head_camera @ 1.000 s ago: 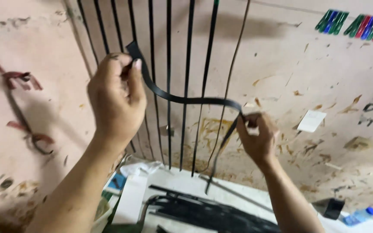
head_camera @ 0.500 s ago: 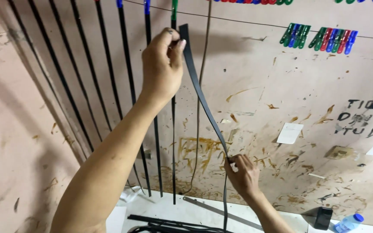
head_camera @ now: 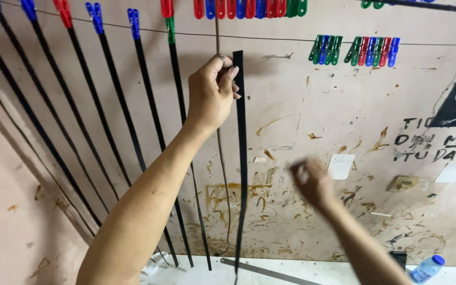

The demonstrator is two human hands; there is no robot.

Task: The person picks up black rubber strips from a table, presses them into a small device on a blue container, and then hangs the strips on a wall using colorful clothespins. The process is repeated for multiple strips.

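Observation:
My left hand (head_camera: 212,92) is raised against the stained wall and pinches the upper end of a long black strip (head_camera: 241,158), which hangs straight down to the bottom of the view. My right hand (head_camera: 312,182) is blurred, lower and to the right of the strip, apart from it and holding nothing that I can see; its fingers are too blurred to read. Several other black strips (head_camera: 133,105) hang to the left from coloured clothes pegs (head_camera: 96,16) clipped on a thin wire (head_camera: 270,38).
More coloured pegs (head_camera: 354,50) sit bunched on the wire at upper right, and another row (head_camera: 249,8) above. A metal ruler (head_camera: 270,270) lies on the white surface below. A small bottle with a blue cap (head_camera: 426,268) stands at lower right.
My left hand has lifted the strip's top end higher toward the wire. My right hand has let go of the strip's lower part and moved right; the strip now hangs straight.

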